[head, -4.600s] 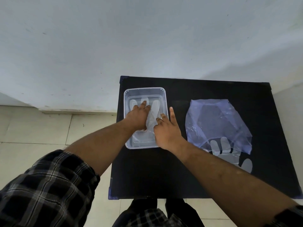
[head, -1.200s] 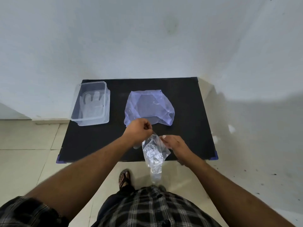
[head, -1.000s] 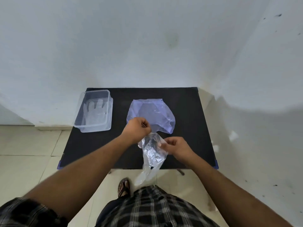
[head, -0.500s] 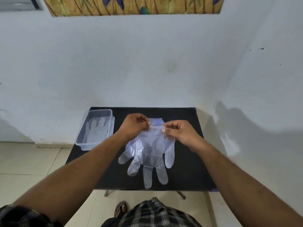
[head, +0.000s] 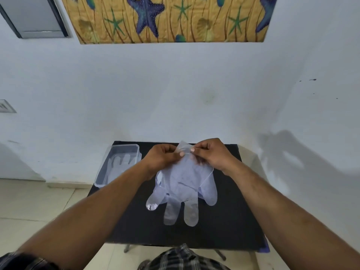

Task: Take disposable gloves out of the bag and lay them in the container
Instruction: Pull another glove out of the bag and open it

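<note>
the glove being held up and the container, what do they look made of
Glove: looks like thin, clear plastic film, slightly glossy; the black table shows through it and it hangs limp and creased from both hands.
Container: seemingly stiffer clear plastic; its upright walls keep their shape, its rim catches light, and a glove inside shows through.

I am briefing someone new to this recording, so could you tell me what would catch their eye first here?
Most striking is the clear disposable glove held up over the black table, its cuff pinched between the left hand and the right hand, fingers hanging down. At the table's far left corner stands a clear container with a glove already lying inside. High on the wall hangs a starfish picture.
</note>
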